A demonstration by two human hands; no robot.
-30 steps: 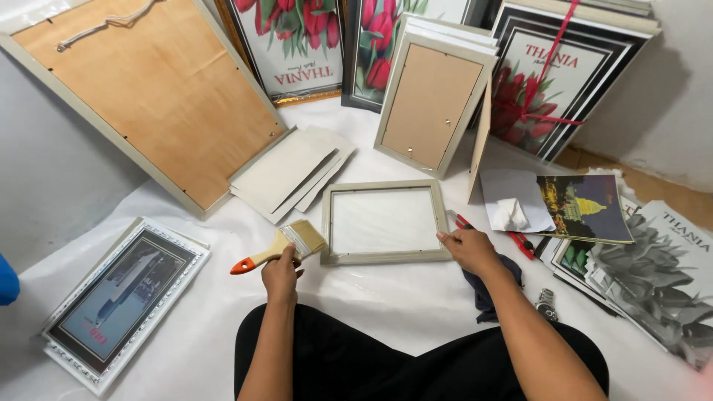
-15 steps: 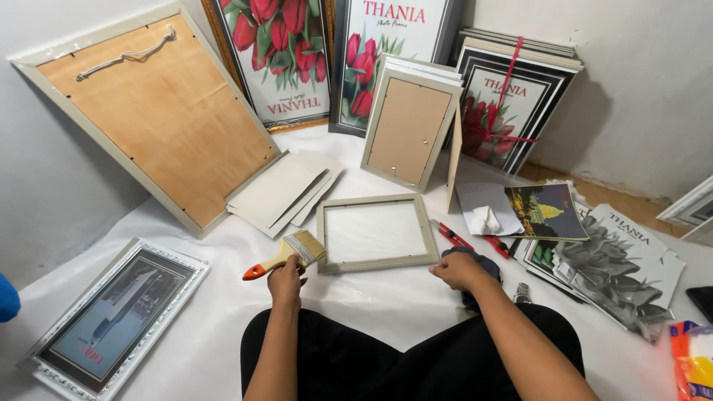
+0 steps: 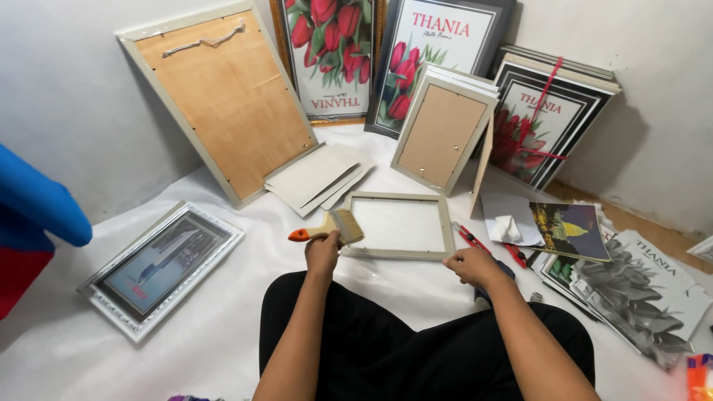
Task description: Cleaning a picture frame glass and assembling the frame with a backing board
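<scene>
Here the left hand (image 3: 322,254) is closed around the handle of a flat brush (image 3: 329,228), whose orange end points to the left and whose bristles lie just over the left edge of a small pale frame (image 3: 399,225). This frame lies flat on the white sheet (image 3: 223,327) that covers the floor, right in front of the person's knees, and inside it only a pale surface shows; I cannot tell if this is glass or a board. The right hand (image 3: 469,263) is loosely curled and rests at the frame's lower right corner; I cannot tell if it grips the edge or only touches it. Just beside this hand a red cutter (image 3: 469,237) lies on the sheet, partly hidden by the hand. At the left a silver frame (image 3: 160,266) lies flat and holds a dark picture. A large frame (image 3: 223,100) leans on the wall with its brown back and hanging cord outward, so its picture is hidden. Another, smaller frame (image 3: 443,132) also stands back outward. Behind them tulip posters (image 3: 327,52) lean, partly covered. Grey boards (image 3: 319,177) are stacked near the large frame. At the right, prints (image 3: 639,289) overlap, and the picture edge cuts some off. A blue and red shape (image 3: 33,215) at the left edge is too cut off to identify.
</scene>
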